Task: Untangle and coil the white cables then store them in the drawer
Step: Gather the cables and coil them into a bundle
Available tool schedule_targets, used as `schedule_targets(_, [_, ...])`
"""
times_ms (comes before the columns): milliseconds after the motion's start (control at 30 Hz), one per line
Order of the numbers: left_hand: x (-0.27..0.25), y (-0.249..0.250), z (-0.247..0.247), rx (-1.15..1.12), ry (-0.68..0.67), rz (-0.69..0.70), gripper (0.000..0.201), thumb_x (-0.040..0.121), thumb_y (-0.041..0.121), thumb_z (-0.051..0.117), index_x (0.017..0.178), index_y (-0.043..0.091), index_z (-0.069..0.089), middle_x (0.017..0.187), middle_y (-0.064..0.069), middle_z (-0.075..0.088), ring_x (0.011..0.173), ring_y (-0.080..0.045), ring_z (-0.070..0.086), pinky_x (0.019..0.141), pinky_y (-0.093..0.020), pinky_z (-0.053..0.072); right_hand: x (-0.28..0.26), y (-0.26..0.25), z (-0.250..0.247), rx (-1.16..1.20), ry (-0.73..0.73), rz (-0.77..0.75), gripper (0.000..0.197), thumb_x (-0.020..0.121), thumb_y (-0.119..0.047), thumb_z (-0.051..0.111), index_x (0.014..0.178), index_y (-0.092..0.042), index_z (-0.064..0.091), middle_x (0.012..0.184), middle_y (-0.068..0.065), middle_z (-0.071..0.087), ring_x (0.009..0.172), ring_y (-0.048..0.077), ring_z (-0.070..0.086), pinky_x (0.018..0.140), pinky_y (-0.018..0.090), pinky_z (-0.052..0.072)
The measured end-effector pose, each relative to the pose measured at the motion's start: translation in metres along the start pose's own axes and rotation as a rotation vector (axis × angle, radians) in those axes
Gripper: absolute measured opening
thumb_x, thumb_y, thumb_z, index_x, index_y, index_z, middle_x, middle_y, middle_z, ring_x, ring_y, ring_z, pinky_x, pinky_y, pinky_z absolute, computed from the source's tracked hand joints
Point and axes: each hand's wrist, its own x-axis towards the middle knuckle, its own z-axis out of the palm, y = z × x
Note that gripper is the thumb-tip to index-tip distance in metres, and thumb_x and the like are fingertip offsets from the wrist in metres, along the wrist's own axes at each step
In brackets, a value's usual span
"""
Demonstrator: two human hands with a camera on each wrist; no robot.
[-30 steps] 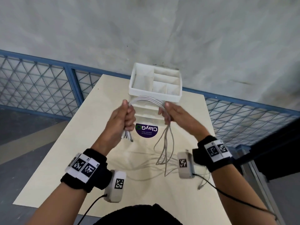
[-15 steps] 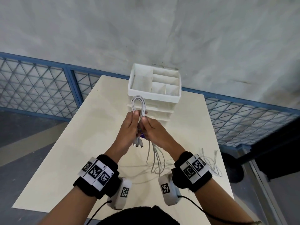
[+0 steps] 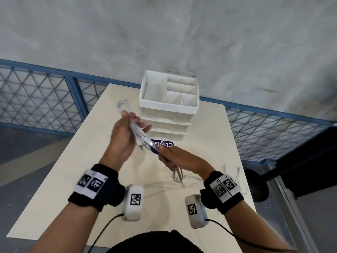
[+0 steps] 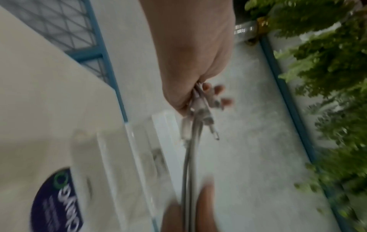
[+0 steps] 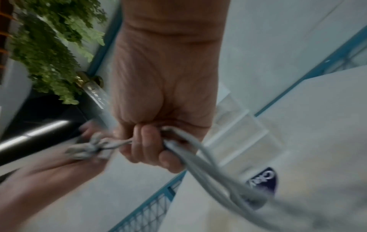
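A folded bundle of white cables [image 3: 138,132] runs through my left hand [image 3: 125,136], which grips it above the table; its looped end [image 3: 123,105] sticks out past my fingers and the plug ends [image 4: 200,113] hang below. My right hand [image 3: 175,157] is curled round the cables' trailing strands [image 5: 200,153], which fall to the table [image 3: 54,189]. The white drawer unit [image 3: 168,108] stands behind my hands with its drawers closed. More loose white cable [image 3: 238,178] lies on the table by my right wrist.
A divided open tray tops the drawer unit. A purple sticker [image 3: 166,144] lies in front of it. Blue mesh railing [image 3: 36,99] runs behind the table, and a grey wall is beyond. A dark stand base [image 3: 257,187] is off the table's right edge.
My hands have parted: the left swung the folded bundle left and tilted it, the right slid down and right along the strands. Earlier they held the loop together upright.
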Motion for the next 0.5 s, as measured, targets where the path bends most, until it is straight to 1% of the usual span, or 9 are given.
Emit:
schedule_targets(67, [0.007, 0.018, -0.012, 0.003, 0.045, 0.068, 0.038, 0.101, 0.038, 0.028, 0.072, 0.019, 0.045, 0.044, 0.011, 0.040, 0.037, -0.002, 0.036, 0.042, -0.017, 0.042, -0.012, 0.014, -0.007, 0.007, -0.015, 0.032, 0.045, 0.099, -0.045, 0.028, 0.068, -0.015, 0.037, 0.056, -0.008, 0.027, 0.048, 0.008, 0.022, 0.051, 0.022, 0.023])
schedule_targets(133, [0.006, 0.019, -0.019, 0.279, 0.035, 0.175, 0.038, 0.102, 0.037, 0.027, 0.071, 0.019, 0.042, 0.044, 0.013, 0.033, 0.036, -0.001, 0.024, 0.037, -0.014, 0.025, -0.017, 0.017, -0.014, -0.128, 0.015, 0.024, 0.042, 0.100, -0.042, 0.029, 0.067, -0.019, 0.039, 0.059, -0.006, 0.032, 0.051, 0.008, 0.026, 0.053, 0.021, 0.025])
schedule_targets(167, [0.004, 0.014, -0.021, 0.478, 0.006, 0.216, 0.038, 0.101, 0.038, 0.026, 0.071, 0.020, 0.041, 0.046, 0.013, 0.034, 0.037, -0.001, 0.023, 0.037, -0.015, 0.023, -0.018, 0.015, -0.016, -0.238, 0.038, 0.008, 0.042, 0.100, -0.042, 0.030, 0.065, -0.021, 0.040, 0.061, -0.004, 0.036, 0.053, 0.009, 0.030, 0.056, 0.022, 0.029])
schedule_targets(200, [0.002, 0.006, -0.021, 0.663, -0.024, 0.239, 0.038, 0.101, 0.039, 0.026, 0.072, 0.021, 0.042, 0.049, 0.012, 0.036, 0.038, -0.001, 0.024, 0.037, -0.016, 0.024, -0.018, 0.010, -0.018, -0.322, 0.057, -0.019, 0.041, 0.099, -0.042, 0.030, 0.064, -0.023, 0.040, 0.063, -0.002, 0.038, 0.056, 0.011, 0.033, 0.060, 0.024, 0.031])
schedule_targets(267, [-0.003, -0.011, -0.020, 0.851, -0.108, 0.230, 0.036, 0.097, 0.046, 0.028, 0.075, 0.023, 0.045, 0.058, 0.009, 0.038, 0.040, -0.001, 0.027, 0.039, -0.017, 0.025, -0.018, -0.005, -0.022, -0.373, 0.094, -0.087, 0.042, 0.100, -0.040, 0.032, 0.063, -0.022, 0.040, 0.062, 0.000, 0.039, 0.058, 0.013, 0.033, 0.062, 0.026, 0.033])
schedule_targets(333, [-0.011, -0.021, -0.014, 0.880, -0.193, 0.159, 0.040, 0.090, 0.054, 0.027, 0.076, 0.023, 0.047, 0.060, 0.009, 0.038, 0.040, 0.000, 0.030, 0.041, -0.015, 0.026, -0.020, -0.023, -0.028, -0.375, 0.114, -0.146, 0.042, 0.100, -0.036, 0.033, 0.065, -0.015, 0.041, 0.060, -0.001, 0.038, 0.055, 0.011, 0.032, 0.061, 0.024, 0.032])
schedule_targets(433, [-0.023, -0.030, 0.000, 0.863, -0.316, 0.016, 0.051, 0.079, 0.072, 0.023, 0.067, 0.029, 0.047, 0.048, 0.016, 0.038, 0.040, 0.000, 0.029, 0.043, -0.016, 0.025, -0.021, -0.045, -0.033, -0.394, 0.127, -0.166, 0.042, 0.100, -0.034, 0.033, 0.064, -0.013, 0.041, 0.055, -0.006, 0.037, 0.051, 0.006, 0.031, 0.056, 0.018, 0.029])
schedule_targets(467, [-0.027, -0.030, 0.005, 0.856, -0.370, -0.007, 0.050, 0.077, 0.075, 0.026, 0.068, 0.032, 0.049, 0.047, 0.017, 0.042, 0.041, 0.000, 0.032, 0.043, -0.014, 0.028, -0.021, -0.048, -0.034, -0.399, 0.128, -0.163, 0.044, 0.100, -0.034, 0.033, 0.062, -0.014, 0.041, 0.052, -0.009, 0.038, 0.048, 0.005, 0.033, 0.055, 0.016, 0.030])
schedule_targets(500, [-0.030, -0.031, 0.008, 0.862, -0.437, 0.004, 0.044, 0.080, 0.072, 0.032, 0.076, 0.034, 0.053, 0.053, 0.018, 0.050, 0.045, 0.002, 0.041, 0.047, -0.011, 0.034, -0.021, -0.051, -0.035, -0.395, 0.130, -0.163, 0.045, 0.100, -0.033, 0.034, 0.059, -0.017, 0.042, 0.048, -0.010, 0.042, 0.046, 0.003, 0.037, 0.054, 0.013, 0.031])
